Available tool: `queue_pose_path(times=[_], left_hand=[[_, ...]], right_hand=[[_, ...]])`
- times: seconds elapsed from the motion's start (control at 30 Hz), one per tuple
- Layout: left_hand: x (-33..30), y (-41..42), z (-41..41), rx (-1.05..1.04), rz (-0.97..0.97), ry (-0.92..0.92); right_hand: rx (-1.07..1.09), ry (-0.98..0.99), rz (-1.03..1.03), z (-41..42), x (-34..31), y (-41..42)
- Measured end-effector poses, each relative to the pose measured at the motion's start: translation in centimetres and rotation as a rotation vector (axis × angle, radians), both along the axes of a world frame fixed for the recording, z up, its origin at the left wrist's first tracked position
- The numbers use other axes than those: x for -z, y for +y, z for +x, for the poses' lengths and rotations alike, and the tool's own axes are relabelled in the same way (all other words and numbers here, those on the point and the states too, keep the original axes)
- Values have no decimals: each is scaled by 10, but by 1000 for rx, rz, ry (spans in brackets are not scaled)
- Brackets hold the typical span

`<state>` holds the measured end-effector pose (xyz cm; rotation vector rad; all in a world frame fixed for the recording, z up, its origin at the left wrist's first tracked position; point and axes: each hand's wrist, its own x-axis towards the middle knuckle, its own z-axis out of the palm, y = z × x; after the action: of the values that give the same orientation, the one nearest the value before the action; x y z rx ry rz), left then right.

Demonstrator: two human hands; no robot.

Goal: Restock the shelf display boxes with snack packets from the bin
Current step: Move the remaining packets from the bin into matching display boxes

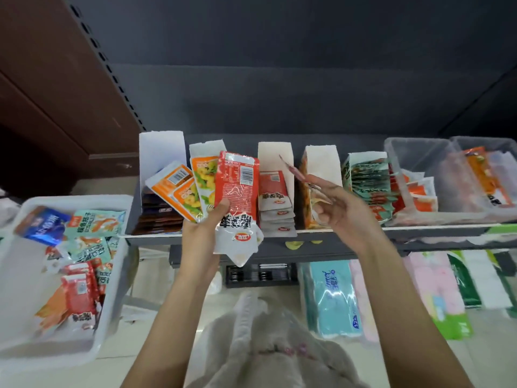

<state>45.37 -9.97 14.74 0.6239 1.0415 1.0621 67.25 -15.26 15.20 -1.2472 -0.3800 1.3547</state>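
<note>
Sorting step: left hand (208, 219) grips a fan of packets (223, 189) before the boxes (275, 175); right hand (340, 204) pinches one blurred packet (293, 170); bin (112, 275) at left; next, probably drop it into the matching box.

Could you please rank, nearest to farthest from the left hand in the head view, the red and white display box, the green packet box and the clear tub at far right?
From the left hand, which holds a fan of packets:
1. Red and white display box, just to its right on the shelf.
2. Green packet box, further right, past the right hand.
3. Clear tub, at the shelf's far right.
</note>
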Motion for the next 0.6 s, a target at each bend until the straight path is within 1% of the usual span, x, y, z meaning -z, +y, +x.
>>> queue_pose_path(times=[0.07, 0.13, 0.23, 0.27, 0.33, 0.37, 0.4, 0.43, 0.47, 0.5, 0.53, 0.6], left_hand=[[3, 6, -4, -24, -20, -16], [5, 10, -6, -34, -35, -24], [5, 15, -8, -11, -26, -34], [5, 16, -8, -2, -24, -33], [5, 18, -7, 15, -29, -21], [4, 18, -6, 23, -32, -17], [4, 18, -5, 30, -35, -13], [5, 18, -4, 35, -37, -9], [5, 18, -2, 37, -39, -4], [5, 17, 0, 38, -44, 0], [5, 16, 2, 38, -52, 1], [5, 12, 9, 49, -53, -8]], right_hand=[[-141, -240, -103, -7, -7, 17], [-216, -517, -209, -14, -7, 34], [-295, -997, -252, -18, 7, 52], [-316, -1095, -251, -20, 10, 57], [-363, -1160, -267, -24, 14, 62], [-411, -1234, -291, -27, 13, 63], [-467, -1389, -327, -29, 10, 61], [-479, -1546, -364, -30, 5, 57], [-427, -1644, -354, -31, 0, 50], [-370, -1643, -298, -34, -7, 42], [-356, -1498, -237, -40, -14, 33], [-384, -1046, -159, -61, -24, 24]])
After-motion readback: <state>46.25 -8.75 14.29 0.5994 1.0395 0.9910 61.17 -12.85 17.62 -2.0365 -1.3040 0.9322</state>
